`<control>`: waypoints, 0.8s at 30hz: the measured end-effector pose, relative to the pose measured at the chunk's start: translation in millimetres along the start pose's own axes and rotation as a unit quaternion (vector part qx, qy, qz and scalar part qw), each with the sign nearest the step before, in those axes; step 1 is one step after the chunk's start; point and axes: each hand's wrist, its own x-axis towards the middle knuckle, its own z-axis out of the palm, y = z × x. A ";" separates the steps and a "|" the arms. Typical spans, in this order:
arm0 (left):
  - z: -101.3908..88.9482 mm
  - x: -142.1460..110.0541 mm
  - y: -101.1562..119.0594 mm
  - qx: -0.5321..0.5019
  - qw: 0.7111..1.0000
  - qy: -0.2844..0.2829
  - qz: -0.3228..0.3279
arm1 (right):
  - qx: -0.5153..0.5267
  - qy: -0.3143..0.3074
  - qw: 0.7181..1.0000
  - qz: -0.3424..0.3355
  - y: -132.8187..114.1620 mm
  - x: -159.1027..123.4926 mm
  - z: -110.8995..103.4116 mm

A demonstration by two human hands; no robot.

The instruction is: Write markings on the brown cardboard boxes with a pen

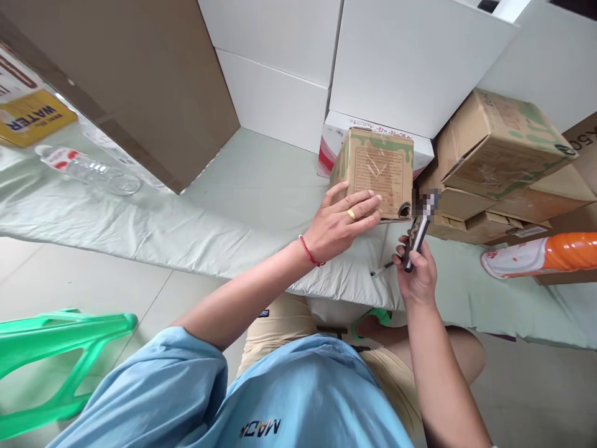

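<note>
My left hand [340, 224], with a ring and a red bracelet, lies with its fingers stretched over the near side of a small brown cardboard box [380, 171]. The box has a green drip pattern, printed text and clear tape across its top. My right hand [420, 267] grips a phone [420, 233], seen nearly edge-on, just right of the box. Part of the phone is pixelated. A thin pen-like item [382, 269] lies on the cloth beside my right fingers.
Brown cartons [504, 143] are stacked at the right, with an orange-capped bottle [541, 255] before them. A red-white box [326, 149] sits behind the small box. Clear bottles [88, 168] lie left, beside a large carton [130, 81]. A green stool [69, 367] stands on the floor.
</note>
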 end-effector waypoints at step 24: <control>49.0 -30.9 17.3 0.070 0.995 0.047 -0.061 | -0.464 0.105 0.818 -0.324 -33.9 -92.9 38.9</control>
